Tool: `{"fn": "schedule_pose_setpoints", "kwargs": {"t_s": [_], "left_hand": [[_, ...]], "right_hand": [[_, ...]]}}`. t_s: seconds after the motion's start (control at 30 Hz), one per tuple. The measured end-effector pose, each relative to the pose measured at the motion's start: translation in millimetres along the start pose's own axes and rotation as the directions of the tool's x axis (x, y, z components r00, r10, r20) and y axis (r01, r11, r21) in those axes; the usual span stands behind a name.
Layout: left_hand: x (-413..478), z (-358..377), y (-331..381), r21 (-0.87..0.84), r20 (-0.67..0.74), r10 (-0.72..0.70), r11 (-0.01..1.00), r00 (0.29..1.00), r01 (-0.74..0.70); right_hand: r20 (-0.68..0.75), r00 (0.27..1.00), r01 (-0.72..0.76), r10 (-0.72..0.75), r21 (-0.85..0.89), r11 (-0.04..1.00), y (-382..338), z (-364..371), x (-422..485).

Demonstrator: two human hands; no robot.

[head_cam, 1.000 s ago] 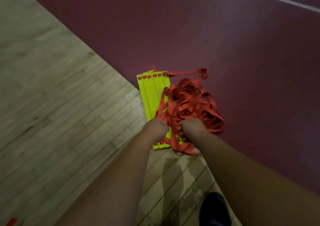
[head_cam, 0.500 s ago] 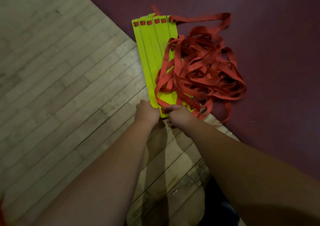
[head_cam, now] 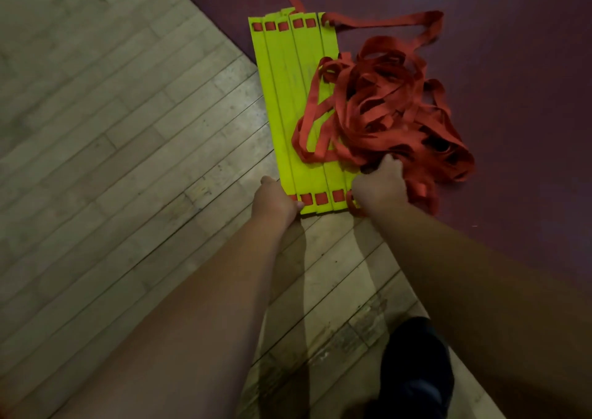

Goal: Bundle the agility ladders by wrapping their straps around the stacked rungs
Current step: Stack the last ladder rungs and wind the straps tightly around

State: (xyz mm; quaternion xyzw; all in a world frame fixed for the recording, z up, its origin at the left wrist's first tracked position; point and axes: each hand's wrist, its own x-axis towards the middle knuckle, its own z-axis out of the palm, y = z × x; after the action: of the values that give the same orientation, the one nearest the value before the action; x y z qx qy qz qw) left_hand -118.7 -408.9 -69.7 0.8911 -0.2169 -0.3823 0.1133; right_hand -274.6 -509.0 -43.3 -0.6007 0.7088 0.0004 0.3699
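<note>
Floor (head_cam: 128, 130): left hand (head_cam: 275, 202) grips rungs (head_cam: 288, 98), right hand (head_cam: 378, 191) straps (head_cam: 384, 104)

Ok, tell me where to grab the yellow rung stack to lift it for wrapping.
Probably best to take the rung stack by its bare left long edge, about mid-length, coming from the wood floor side. It lies flat and slightly fanned. The straps drape over its right half, where the right hand grips them. The left hand holds the near left corner.
</note>
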Motion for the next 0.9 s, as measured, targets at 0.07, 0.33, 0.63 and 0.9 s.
{"fn": "schedule_pose_setpoints", "kwargs": {"t_s": [0.07, 0.33, 0.63, 0.9], "left_hand": [[0.3, 0.9, 1.2, 0.002, -0.003, -0.003, 1.0, 1.0, 0.003], [9.0, 1.0, 12.8, -0.225, -0.093, -0.037, 0.974, 0.995, 0.015], [19.7, -2.5, -3.3, -0.23, 0.074, -0.004, 0.973, 0.997, 0.021], [-17.1, -21.9, -26.9, -0.665, 0.468, 0.01, 0.662, 0.884, 0.345]], "right_hand": [[-0.177, 0.977, -0.114, 0.116, 0.022, 0.993, -1.4, -5.6, 2.7], [0.055, 0.995, 0.089, -0.08, -0.194, 0.977, -12.2, 16.7, -21.0], [0.134, 0.987, -0.088, 0.089, -0.011, 0.996, -15.1, 19.0, -12.7], [0.454, 0.89, -0.091, 0.039, 0.093, 0.991, -4.8, 21.5, -26.3]]}}
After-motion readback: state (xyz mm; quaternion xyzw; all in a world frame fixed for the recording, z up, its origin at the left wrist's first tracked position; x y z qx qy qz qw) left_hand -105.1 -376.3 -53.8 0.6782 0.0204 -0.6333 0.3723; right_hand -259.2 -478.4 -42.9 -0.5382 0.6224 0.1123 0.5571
